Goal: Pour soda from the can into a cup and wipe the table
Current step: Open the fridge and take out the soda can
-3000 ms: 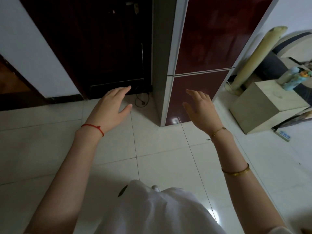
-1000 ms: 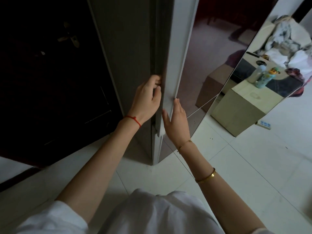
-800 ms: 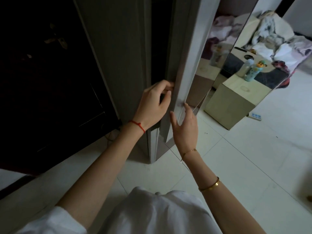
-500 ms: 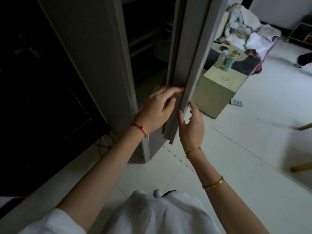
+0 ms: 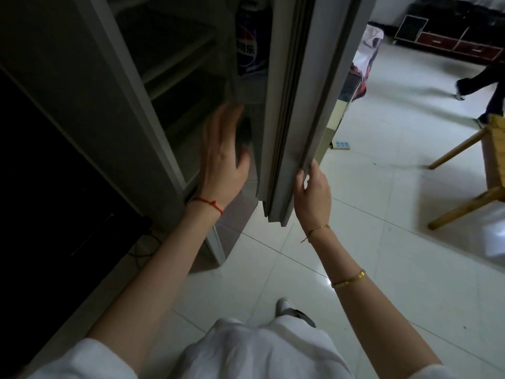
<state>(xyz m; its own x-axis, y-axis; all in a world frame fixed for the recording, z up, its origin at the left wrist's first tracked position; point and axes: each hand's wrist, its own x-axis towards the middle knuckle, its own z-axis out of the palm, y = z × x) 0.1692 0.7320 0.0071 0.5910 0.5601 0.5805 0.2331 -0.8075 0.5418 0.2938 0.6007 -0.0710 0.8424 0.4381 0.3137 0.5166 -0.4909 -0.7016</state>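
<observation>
The grey fridge door (image 5: 296, 105) stands swung open to the right. My right hand (image 5: 311, 192) grips its lower outer edge, fingers wrapped around the rim. My left hand (image 5: 224, 157) is inside the dark fridge opening, blurred, fingers spread and holding nothing. A blue soda container with a Pepsi label (image 5: 250, 42) stands in the door's inner rack, above my left hand. Whether it is a can or a bottle is unclear. No cup and no cloth are in view.
Fridge shelves (image 5: 175, 58) show dimly inside. A dark cabinet (image 5: 54, 165) stands left of the fridge. A wooden chair (image 5: 481, 170) is at the right. A person's legs (image 5: 486, 86) cross the far white tiled floor. A power strip (image 5: 341, 144) lies on the floor.
The fridge door has swung wide open. My left hand let go of the door edge and moved into the fridge. My right hand stays on the door's edge.
</observation>
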